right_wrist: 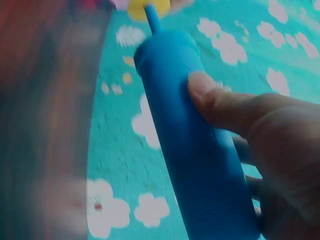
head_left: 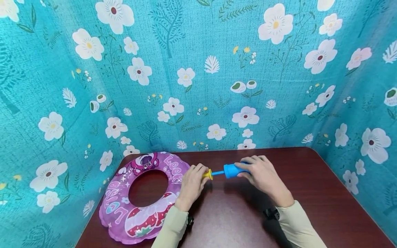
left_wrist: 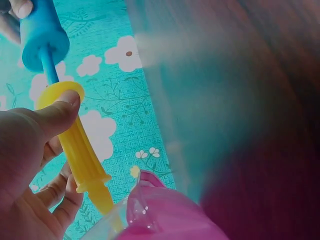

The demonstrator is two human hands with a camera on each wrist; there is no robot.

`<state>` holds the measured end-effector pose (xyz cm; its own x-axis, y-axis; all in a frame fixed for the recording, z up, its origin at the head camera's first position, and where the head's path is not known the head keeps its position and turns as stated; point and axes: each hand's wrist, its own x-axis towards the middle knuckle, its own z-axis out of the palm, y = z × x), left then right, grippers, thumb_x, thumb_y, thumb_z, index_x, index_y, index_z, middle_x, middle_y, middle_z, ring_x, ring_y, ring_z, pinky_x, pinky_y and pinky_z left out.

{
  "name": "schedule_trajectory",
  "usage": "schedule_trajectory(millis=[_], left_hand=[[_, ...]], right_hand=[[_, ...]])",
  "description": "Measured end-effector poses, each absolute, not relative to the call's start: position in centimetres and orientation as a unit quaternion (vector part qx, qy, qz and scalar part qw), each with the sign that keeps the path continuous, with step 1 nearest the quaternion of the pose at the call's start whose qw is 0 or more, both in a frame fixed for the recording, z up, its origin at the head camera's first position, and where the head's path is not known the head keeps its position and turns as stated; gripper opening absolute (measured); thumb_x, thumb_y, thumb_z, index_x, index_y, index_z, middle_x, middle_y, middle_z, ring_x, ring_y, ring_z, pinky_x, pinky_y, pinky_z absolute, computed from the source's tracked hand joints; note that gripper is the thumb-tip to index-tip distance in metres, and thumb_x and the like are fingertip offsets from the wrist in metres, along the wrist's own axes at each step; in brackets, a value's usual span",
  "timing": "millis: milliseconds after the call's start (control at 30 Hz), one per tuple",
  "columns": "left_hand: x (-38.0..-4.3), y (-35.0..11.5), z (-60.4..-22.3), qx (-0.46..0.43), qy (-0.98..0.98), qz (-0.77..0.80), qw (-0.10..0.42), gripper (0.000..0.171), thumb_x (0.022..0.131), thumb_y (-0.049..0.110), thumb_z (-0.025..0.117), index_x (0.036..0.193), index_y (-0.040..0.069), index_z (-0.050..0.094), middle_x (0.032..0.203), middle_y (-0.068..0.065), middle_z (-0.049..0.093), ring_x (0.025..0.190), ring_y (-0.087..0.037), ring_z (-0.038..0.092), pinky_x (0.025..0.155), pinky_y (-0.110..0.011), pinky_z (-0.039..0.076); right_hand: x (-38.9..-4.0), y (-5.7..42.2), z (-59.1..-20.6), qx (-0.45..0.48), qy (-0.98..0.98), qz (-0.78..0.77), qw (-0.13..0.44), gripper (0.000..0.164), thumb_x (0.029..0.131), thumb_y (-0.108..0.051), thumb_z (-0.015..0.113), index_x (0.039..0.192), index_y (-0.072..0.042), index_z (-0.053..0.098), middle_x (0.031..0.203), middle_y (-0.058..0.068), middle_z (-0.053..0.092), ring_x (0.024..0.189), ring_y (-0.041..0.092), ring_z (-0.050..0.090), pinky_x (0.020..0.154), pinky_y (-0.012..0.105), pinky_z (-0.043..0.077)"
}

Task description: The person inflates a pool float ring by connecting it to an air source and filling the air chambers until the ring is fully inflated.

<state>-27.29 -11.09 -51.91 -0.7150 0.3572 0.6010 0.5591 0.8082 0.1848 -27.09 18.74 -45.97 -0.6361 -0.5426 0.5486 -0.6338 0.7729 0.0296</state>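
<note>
Hand pump [head_left: 230, 171], centre stage, stretched between the two hands and, going by the shadows, held above the worktop [head_left: 229, 217]! The left hand [head_left: 193, 181] grasps the yellow handle [left_wrist: 82, 150], thumb laid against its flange [left_wrist: 60, 88]; the right hand [head_left: 260, 172] is wrapped round the blue barrel [right_wrist: 190, 130], thumb along its side. Between them a short run of blue rod [head_left: 218, 173] shows, so the plunger stands part-way out.

Just left of the left hand lies the pink inflatable ring [head_left: 117, 196], rounded but rippled at its outer edge. And look at the left wrist view: the handle's tapered tip [left_wrist: 100, 198] runs down to clear plastic [left_wrist: 101, 228] at the ring's edge (how firmly it's seated, we can't tell).

My read: a pumping stroke, and here's how to play it well. Let the left hand be the anchor, keeping handle and tip steady toward the ring; let the right do the travelling, sliding the barrel straight along the rod's line. Any sideways lean could strain that slim rod or tug the tip loose. Full, even strokes should beat short jabs, and a gentle turn-round at each end ought to spare the pump.
</note>
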Motion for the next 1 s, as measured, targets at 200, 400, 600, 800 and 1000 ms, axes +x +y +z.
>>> schedule_trajectory(millis=[200,400,600,800,1000], left_hand=[[-27.2,-10.8,-52.0,-0.243,-0.914,-0.179,0.27,0.028,0.094,0.03,0.083,0.116,0.018,0.072,0.107,0.004,0.069,0.09,-0.016,0.059,0.079,-0.03,0.056],[-27.1,-10.9,-52.1,-0.239,-0.917,-0.198,0.252,0.03,0.093,0.031,0.085,0.116,0.018,0.071,0.109,0.004,0.069,0.091,-0.015,0.059,0.08,-0.03,0.058],[-27.2,-11.1,-52.0,-0.243,-0.911,-0.201,0.265,0.028,0.094,0.03,0.084,0.114,0.017,0.072,0.108,0.004,0.07,0.089,-0.017,0.06,0.077,-0.031,0.057],[-27.3,-11.1,-52.0,-0.24,-0.911,-0.199,0.272,0.028,0.092,0.03,0.085,0.113,0.017,0.072,0.107,0.004,0.07,0.088,-0.017,0.059,0.075,-0.031,0.056],[-27.2,-11.1,-52.1,-0.245,-0.911,-0.197,0.267,0.028,0.094,0.029,0.084,0.115,0.017,0.071,0.108,0.004,0.069,0.089,-0.016,0.06,0.076,-0.03,0.057]], right_hand=[[-26.6,15.5,-47.5,0.325,-0.894,0.063,0.301,0.044,0.084,-0.037,0.092,0.124,-0.023,0.081,0.117,0.008,0.078,0.103,0.031,0.07,0.092,0.054,0.054],[-26.5,14.5,-48.4,0.322,-0.898,0.07,0.291,0.042,0.088,-0.038,0.088,0.127,-0.026,0.079,0.12,0.007,0.077,0.105,0.03,0.07,0.093,0.053,0.054],[-26.9,17.4,-46.6,0.31,-0.911,0.093,0.255,0.044,0.086,-0.037,0.09,0.127,-0.024,0.08,0.12,0.007,0.077,0.108,0.03,0.07,0.096,0.053,0.053],[-27.0,19.4,-45.4,0.315,-0.913,0.089,0.244,0.046,0.083,-0.034,0.092,0.126,-0.022,0.08,0.119,0.007,0.077,0.107,0.03,0.07,0.098,0.053,0.051],[-27.1,16.9,-46.9,0.342,-0.895,0.059,0.279,0.041,0.088,-0.037,0.089,0.125,-0.023,0.08,0.118,0.009,0.077,0.104,0.031,0.07,0.093,0.052,0.053]])
